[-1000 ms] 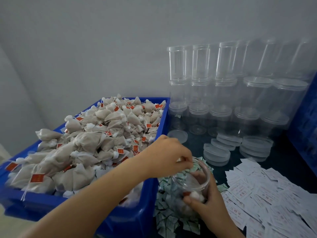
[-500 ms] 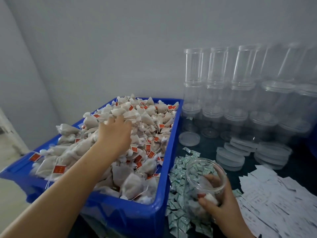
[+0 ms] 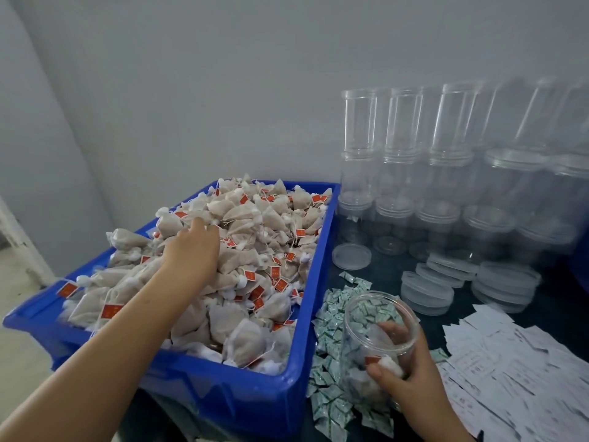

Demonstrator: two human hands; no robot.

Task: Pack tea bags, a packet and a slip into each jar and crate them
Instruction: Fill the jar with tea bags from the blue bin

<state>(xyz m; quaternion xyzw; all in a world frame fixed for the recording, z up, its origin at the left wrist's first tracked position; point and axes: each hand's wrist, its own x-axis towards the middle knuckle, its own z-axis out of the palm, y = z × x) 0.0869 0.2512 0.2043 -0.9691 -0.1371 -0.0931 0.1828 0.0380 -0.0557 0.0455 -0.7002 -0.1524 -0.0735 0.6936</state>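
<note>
A blue crate (image 3: 299, 371) on the left is heaped with beige tea bags (image 3: 255, 224) that carry red tags. My left hand (image 3: 192, 250) lies palm down on the heap, its fingertips buried among the bags, so a grip cannot be made out. My right hand (image 3: 408, 378) grips a clear open jar (image 3: 379, 317) that stands on the dark table beside the crate, with a few tea bags inside. Small green-and-white packets (image 3: 331, 317) lie piled around the jar. White printed slips (image 3: 510, 362) are spread on the right.
Stacks of empty clear jars (image 3: 404, 129) stand against the grey wall at the back right. Loose clear lids (image 3: 427, 291) lie in short stacks in front of them, one lid (image 3: 351, 256) alone beside the crate. A blue edge shows at the far right.
My left hand has left the jar's mouth and moved left and away onto the tea bag heap. My right hand has stayed on the jar.
</note>
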